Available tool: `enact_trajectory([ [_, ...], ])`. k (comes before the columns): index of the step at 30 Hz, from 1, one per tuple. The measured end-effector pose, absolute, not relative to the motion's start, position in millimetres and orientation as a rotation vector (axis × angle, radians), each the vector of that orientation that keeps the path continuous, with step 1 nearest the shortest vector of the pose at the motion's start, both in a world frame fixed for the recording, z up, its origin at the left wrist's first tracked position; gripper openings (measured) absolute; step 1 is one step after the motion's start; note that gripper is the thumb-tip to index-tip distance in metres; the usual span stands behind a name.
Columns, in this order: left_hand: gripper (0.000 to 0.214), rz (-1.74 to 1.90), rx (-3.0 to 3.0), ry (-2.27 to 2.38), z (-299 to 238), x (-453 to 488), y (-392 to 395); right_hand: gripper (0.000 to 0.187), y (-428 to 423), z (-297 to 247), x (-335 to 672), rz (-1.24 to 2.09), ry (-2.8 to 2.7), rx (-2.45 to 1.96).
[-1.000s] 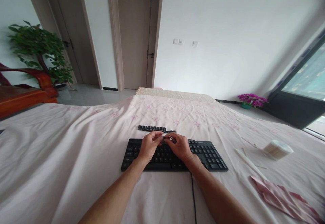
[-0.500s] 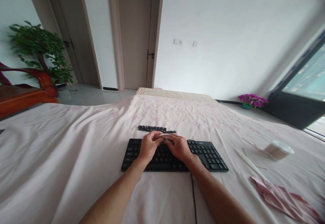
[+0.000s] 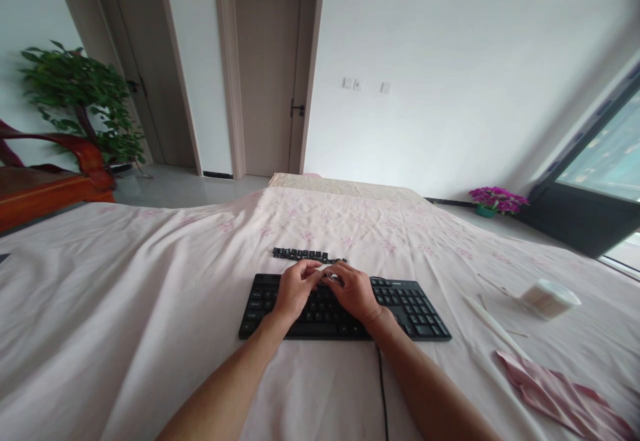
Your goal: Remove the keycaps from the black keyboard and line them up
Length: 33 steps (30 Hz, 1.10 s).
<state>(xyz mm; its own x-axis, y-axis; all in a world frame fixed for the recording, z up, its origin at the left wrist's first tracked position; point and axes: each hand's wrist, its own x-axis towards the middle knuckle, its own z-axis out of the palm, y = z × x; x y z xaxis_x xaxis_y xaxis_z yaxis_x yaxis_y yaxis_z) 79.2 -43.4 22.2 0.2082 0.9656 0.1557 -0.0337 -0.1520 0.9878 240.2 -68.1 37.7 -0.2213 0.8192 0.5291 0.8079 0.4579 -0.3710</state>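
Observation:
A black full-size keyboard point(image 3: 320, 329) lies on the pink flowered cloth, its cable leading toward me. Both hands meet over its upper middle rows. My left hand point(image 3: 296, 289) has thumb and fingers pinched together; whatever is between them is too small to make out. Closed beside it, my right hand point(image 3: 351, 291) grips what looks like a wire keycap puller point(image 3: 331, 276), whose thin loops show at the fingers. Just behind the keyboard, several loose black keycaps point(image 3: 300, 253) lie in rows. The keys under my hands are hidden.
To the right are a round clear tub of cotton swabs point(image 3: 550, 299), a few loose swabs point(image 3: 517, 333), and a folded pink cloth point(image 3: 563, 391). The bedsheet-like cover point(image 3: 150, 307) is wrinkled on the left. A wooden chair point(image 3: 60, 167) stands at far left.
My left fingertips have shifted slightly, and the white bit seen between the hands shows less now. The wire loops at my right fingers show a little more. The keyboard and keycaps stay put.

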Motion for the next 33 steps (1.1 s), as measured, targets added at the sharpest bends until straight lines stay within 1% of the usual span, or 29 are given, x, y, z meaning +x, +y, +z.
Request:
enact_trajectory([
  [13,0.022,1.150,1.580,0.969,18,80,-42,0.013,-62,28,244,0.027,-1.928,-1.401],
  [23,0.028,1.096,1.818,1.062,22,82,-46,0.015,-59,28,247,0.026,-1.841,-1.461],
  [33,0.026,1.081,1.914,1.112,19,83,-48,0.018,-55,34,250,0.030,-1.774,-1.527],
])
